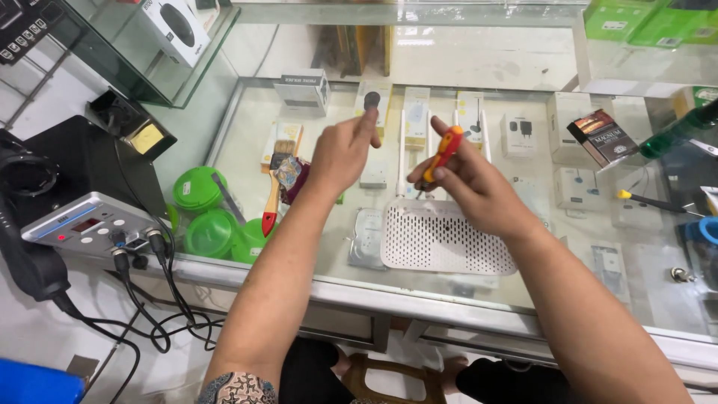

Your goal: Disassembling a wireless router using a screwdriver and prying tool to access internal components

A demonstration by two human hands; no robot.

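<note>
My right hand [471, 191] is shut on a small screwdriver with an orange and red handle [446, 150], held tilted above a white perforated router [441, 238] that lies on the glass counter [314, 288]. The router's white antennas [404, 146] stick out toward the far side. My left hand [342, 153] is raised over the counter with its fingers curled and a small dark round piece [372, 99] pinched at its fingertips. A silvery flat plate [368, 239] lies just left of the router.
A red-handled paintbrush [275, 187] and green round lids [202, 213] lie at the left. A grey control unit with cables [90, 224] sits at the counter's left end. Small white boxes [576, 187] show under the glass; a yellow-tipped tool [651, 200] lies at right.
</note>
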